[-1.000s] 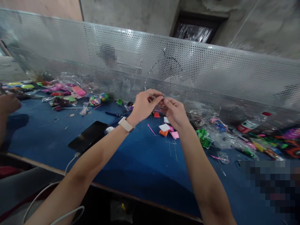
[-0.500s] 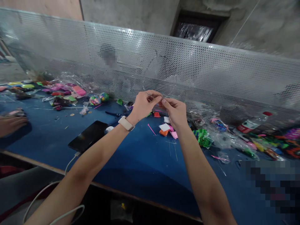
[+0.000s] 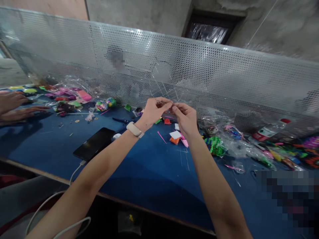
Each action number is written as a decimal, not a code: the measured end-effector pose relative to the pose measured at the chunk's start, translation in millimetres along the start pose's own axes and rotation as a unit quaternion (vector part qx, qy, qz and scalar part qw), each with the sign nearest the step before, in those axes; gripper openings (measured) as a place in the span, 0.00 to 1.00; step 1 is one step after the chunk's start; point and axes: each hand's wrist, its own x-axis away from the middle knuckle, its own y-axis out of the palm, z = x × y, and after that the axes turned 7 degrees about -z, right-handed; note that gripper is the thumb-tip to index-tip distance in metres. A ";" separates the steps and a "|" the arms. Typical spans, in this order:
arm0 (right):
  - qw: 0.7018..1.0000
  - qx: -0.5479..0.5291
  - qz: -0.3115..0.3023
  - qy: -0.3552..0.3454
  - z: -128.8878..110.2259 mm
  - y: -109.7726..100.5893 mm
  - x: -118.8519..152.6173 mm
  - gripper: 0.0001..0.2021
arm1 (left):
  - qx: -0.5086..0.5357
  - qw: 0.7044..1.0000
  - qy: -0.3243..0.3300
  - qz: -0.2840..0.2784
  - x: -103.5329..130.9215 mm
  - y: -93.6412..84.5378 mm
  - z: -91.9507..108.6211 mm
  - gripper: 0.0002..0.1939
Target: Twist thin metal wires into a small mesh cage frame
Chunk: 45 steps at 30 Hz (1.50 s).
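Note:
Above the blue table, my left hand (image 3: 156, 111) pinches a thin wire frame (image 3: 163, 87) between thumb and fingers. A pale band circles that wrist. My right hand (image 3: 185, 119) is closed on the same wire frame, its fingertips almost touching the left ones. The frame's long thin strands rise to a curved loop against the perforated metal panel. Exactly where the fingers grip is hidden. Below my right hand lie small white, orange and pink clay packets (image 3: 175, 136) and a pink stick (image 3: 161, 137).
A black phone (image 3: 94, 143) with a white cable lies left of my forearm. The perforated panel (image 3: 224, 73) borders the table's back. A bottle (image 3: 267, 131), plastic bags and a green bristly piece (image 3: 215, 146) are at right. Another person's hands (image 3: 17, 108) rest at far left.
The wire frame's loop has swung and tipped, now looking lower and rounder. My hands stay nearly in place. The other person's hands at far left have moved up, and a second one shows.

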 end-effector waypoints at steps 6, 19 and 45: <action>1.000 0.027 -0.013 -0.011 -0.8 1.6 1.3 0.21 | 0.087 0.993 -0.080 0.014 -0.1 0.7 -3.3 0.04; 1.000 -0.005 -0.020 0.005 -1.6 4.5 2.0 0.26 | 0.139 0.984 -0.113 -0.024 1.0 2.1 -8.8 0.09; 0.991 0.119 0.055 -0.015 -4.3 1.5 0.4 0.16 | -0.442 0.886 0.139 -0.004 14.9 2.2 6.5 0.12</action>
